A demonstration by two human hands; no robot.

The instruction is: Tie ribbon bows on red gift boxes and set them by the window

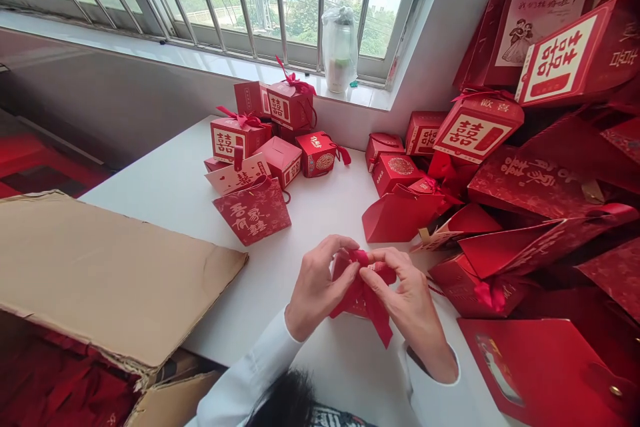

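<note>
Both my hands meet over a small red gift box [350,300] at the near middle of the white table [170,180]. My left hand [317,290] pinches the red ribbon [375,310] on top of the box, fingers closed. My right hand [407,303] pinches the same ribbon from the other side, and a ribbon tail hangs down between the hands. The box itself is mostly hidden under my fingers.
A cluster of finished red boxes with bows [280,127] stands at the back middle. A heap of red boxes and bags [525,180] fills the right side. An open cardboard carton flap [100,273] lies at the left. A wrapped jar [340,47] stands on the windowsill.
</note>
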